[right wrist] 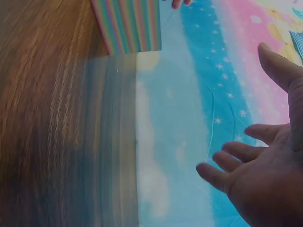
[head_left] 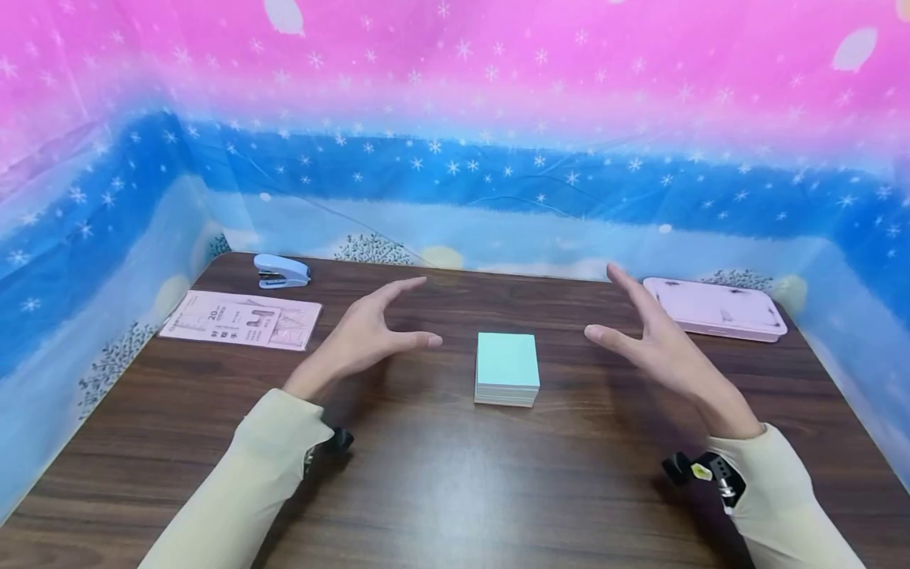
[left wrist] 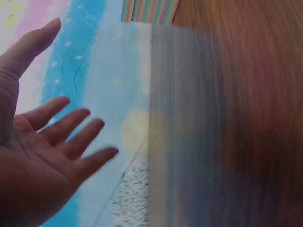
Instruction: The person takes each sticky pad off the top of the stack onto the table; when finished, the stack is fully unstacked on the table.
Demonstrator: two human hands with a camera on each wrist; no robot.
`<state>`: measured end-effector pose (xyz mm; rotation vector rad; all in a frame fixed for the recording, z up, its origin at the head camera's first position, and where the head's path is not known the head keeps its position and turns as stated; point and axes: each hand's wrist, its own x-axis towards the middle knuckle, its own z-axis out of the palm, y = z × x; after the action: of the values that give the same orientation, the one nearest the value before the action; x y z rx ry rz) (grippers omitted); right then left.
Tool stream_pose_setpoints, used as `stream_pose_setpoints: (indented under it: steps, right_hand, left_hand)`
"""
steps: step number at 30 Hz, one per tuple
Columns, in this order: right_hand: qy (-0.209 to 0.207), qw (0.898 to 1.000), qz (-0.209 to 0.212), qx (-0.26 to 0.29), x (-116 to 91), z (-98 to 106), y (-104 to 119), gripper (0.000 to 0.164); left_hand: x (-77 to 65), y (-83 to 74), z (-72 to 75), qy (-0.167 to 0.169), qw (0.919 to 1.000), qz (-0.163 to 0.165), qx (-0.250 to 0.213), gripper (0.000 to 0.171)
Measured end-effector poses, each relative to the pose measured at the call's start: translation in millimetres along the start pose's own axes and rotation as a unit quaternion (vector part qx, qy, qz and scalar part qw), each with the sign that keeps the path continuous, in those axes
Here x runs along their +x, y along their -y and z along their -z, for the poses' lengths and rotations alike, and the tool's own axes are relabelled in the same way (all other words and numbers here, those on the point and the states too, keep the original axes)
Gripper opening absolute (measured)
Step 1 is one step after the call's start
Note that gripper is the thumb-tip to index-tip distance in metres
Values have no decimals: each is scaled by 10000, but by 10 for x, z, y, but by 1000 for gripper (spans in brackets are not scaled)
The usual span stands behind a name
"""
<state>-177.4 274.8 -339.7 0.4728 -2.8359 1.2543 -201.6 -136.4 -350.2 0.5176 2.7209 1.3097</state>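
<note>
A square stack of paper notes (head_left: 507, 360), pale mint green on top, sits at the middle of the brown wooden table. From the side, in the left wrist view, the stack (left wrist: 149, 10) shows rainbow stripes, as does the same stack (right wrist: 132, 26) in the right wrist view. To its left is my left hand (head_left: 366, 332), fingers extended and thumb apart, holding nothing. On the other side my right hand (head_left: 661, 348) is held the same way, its palm facing the stack. Gaps of bare tabletop separate both hands from the notes.
A light blue stapler (head_left: 282, 271) stands at the back left, with a flat pink printed packet (head_left: 242, 320) in front of it. At the back right lies a pink rectangular case (head_left: 714, 307). A pink and blue snowflake cloth (head_left: 455, 158) rises behind the table (head_left: 441, 474).
</note>
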Motion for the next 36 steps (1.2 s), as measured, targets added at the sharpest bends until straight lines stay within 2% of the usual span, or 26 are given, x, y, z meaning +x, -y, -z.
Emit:
stream_pose_setpoints:
  steps: [4, 7, 9, 12, 15, 24, 33, 36]
  right_hand:
    - [68, 9995, -92, 286, 51, -28, 10, 86]
    - [134, 9983, -19, 575, 102, -72, 3, 79]
    - [182, 9963, 86, 835, 135, -106, -1, 74]
    - [332, 9919, 234, 1202, 176, -170, -5, 70]
    - [475, 9899, 347, 1287, 206, -247, -10, 67]
    - [726, 9808, 131, 1806, 208, -458, -18, 60]
    - [883, 9798, 271, 1772, 217, -538, -62, 60]
    - [955, 9806, 272, 1691, 205, -540, -62, 60]
  left_hand:
    - [23, 38, -58, 272, 9953, -85, -922, 82]
    - [33, 65, -124, 567, 9869, -181, -1502, 76]
    - [31, 67, -173, 760, 9819, -265, -1716, 75]
    - [20, 54, -247, 1006, 9763, -339, -1887, 76]
    - [12, 41, -318, 1154, 9731, -393, -1957, 75]
    - [14, 81, -476, 1516, 9679, -287, -1982, 77]
    - [34, 158, -564, 1790, 9563, -233, -2302, 78]
    - [33, 161, -624, 1757, 9595, -238, -2189, 78]
